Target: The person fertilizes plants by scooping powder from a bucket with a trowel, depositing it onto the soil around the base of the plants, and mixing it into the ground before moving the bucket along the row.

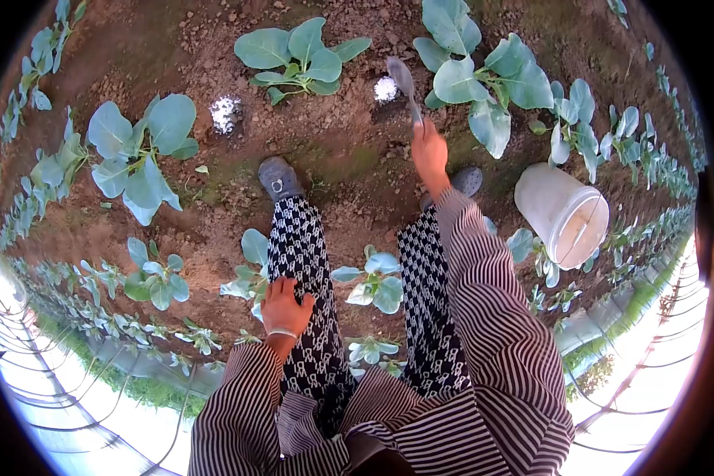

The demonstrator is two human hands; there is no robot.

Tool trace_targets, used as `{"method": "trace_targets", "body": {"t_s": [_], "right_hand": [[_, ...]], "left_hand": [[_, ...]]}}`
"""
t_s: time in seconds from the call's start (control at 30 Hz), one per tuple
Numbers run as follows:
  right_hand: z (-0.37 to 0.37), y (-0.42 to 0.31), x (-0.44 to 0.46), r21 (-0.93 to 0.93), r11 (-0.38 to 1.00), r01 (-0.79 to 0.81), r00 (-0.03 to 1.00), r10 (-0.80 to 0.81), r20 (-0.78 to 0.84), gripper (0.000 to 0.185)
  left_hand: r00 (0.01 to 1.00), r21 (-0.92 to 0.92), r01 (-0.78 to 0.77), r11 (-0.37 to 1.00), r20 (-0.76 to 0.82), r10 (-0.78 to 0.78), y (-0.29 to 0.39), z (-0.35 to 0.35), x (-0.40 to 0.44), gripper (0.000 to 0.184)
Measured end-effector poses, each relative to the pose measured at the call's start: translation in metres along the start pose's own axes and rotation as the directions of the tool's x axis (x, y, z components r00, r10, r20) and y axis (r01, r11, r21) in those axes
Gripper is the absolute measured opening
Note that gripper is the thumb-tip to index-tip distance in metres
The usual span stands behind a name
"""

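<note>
Bright light fills what looks like a hooped greenhouse (107, 393) over soil (202, 190).

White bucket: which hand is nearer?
Right. The right hand, gripping a scoop, is left of the bucket; the left hand rests on the left leg, farther off.

Our right hand (430, 159) hides the end of the scoop (402, 78), whose face looks blurred to us. Our right wrist covers part of a shoe (467, 182). We can't tell the bucket's (547, 198) contents; the top edge crops one leafy plant (451, 30).
</note>
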State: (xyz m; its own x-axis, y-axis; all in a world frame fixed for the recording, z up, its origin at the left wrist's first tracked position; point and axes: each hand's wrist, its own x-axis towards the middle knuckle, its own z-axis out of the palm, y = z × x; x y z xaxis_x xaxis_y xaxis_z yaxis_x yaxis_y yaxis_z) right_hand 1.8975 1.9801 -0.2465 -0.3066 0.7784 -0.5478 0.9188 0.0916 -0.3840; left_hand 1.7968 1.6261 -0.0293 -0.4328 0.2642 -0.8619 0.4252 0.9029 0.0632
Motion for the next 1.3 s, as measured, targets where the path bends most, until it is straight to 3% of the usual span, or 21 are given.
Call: {"method": "trace_targets", "body": {"t_s": [0.13, 0.2, 0.33, 0.47, 0.6, 0.77, 0.87, 1.0, 1.13, 1.2, 1.23, 1.3], "right_hand": [[0.014, -0.071, 0.105, -0.182, 0.963, 0.197, 0.966, -0.223, -0.131, 0.036], [0.029, -0.097, 0.142, -0.254, 0.941, 0.222, 0.964, -0.25, -0.086, 0.034], [0.047, -0.075, 0.111, -0.263, 0.938, 0.227, 0.954, -0.16, 0.252, 0.036], [0.019, -0.027, 0.071, -0.472, 0.82, 0.324, 0.924, -0.168, 0.343, 0.051], [-0.006, -0.046, 0.055, -0.546, 0.776, 0.317, 0.922, -0.117, 0.369, 0.061], [0.041, -0.079, 0.05, -0.447, 0.806, 0.388, 0.912, -0.266, 0.312, 0.066], [0.053, -0.042, 0.022, -0.424, 0.844, 0.328, 0.919, -0.181, 0.35, 0.069], [0.009, -0.011, 0.012, -0.53, 0.775, 0.345, 0.91, -0.136, 0.393, 0.071], [-0.011, -0.023, 0.064, -0.389, 0.887, 0.25, 0.968, -0.238, 0.081, 0.06], [0.007, -0.024, 0.095, -0.306, 0.94, 0.148, 0.989, -0.132, 0.072, 0.055], [0.008, -0.03, 0.086, -0.145, 0.989, -0.004, 0.982, 0.031, 0.186, 0.058], [0.041, -0.007, 0.061, -0.195, 0.974, 0.114, 0.992, -0.099, 0.081, 0.061]], "left_hand": [[1.0, -0.052, 0.006, 0.999, -0.018, -0.007, -0.002, 0.002, -0.004, 0.041], [0.999, -0.039, -0.007, 0.999, -0.042, 0.005, -0.004, 0.007, -0.001, 0.038], [1.0, -0.042, 0.016, 0.999, -0.018, -0.017, -0.005, 0.009, -0.006, 0.038], [0.998, -0.001, -0.009, 1.0, -0.061, 0.009, -0.001, 0.007, -0.006, 0.035], [0.996, -0.007, -0.021, 1.0, -0.082, 0.021, -0.001, 0.004, -0.004, 0.034], [0.997, 0.006, -0.004, 1.0, -0.074, 0.004, 0.001, 0.011, -0.008, 0.034], [0.998, -0.002, 0.0, 1.0, -0.07, 0.0, 0.002, 0.008, -0.006, 0.033], [0.997, -0.005, -0.016, 1.0, -0.075, 0.016, 0.001, 0.007, -0.003, 0.034], [1.0, -0.049, 0.011, 0.999, -0.009, -0.011, -0.003, 0.014, -0.005, 0.038], [1.0, -0.046, 0.023, 0.999, 0.004, -0.023, -0.001, 0.013, -0.005, 0.038], [0.999, -0.052, 0.044, 0.998, 0.029, -0.042, 0.0, 0.011, -0.005, 0.038], [0.999, -0.046, 0.035, 0.998, 0.025, -0.034, -0.003, 0.011, -0.002, 0.038]]}}
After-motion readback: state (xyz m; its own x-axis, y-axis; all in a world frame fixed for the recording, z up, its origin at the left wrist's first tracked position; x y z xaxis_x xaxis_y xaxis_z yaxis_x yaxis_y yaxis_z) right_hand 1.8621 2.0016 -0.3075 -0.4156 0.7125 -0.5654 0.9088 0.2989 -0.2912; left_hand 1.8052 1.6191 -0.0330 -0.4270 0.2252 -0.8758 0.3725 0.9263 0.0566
